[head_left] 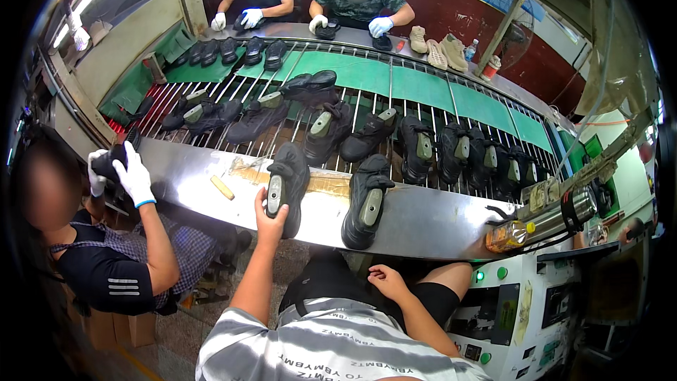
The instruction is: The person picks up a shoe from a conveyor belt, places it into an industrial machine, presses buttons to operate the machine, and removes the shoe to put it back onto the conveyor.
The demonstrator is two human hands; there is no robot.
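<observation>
My left hand (271,220) is closed around the heel end of a black shoe (290,190), its thumb beside the grey-green shoe last (274,196) inside. This shoe rests at the near edge of the metal worktop (437,220), with its toe pointing away from me. Just to its right stands another black shoe (360,229), also with a last in its opening; neither hand touches it. My right hand (388,282) hovers low over my lap, away from the shoes. Its fingers are loosely bent and slightly apart, with nothing visible in them.
Beyond the worktop, a roller rack (384,152) carries several black shoes. A yellowish stick (222,187) lies on the left. At right are a drink bottle (509,236), a steel flask (557,215) and a control box (493,303). Three gloved co-workers handle shoes to the left and across.
</observation>
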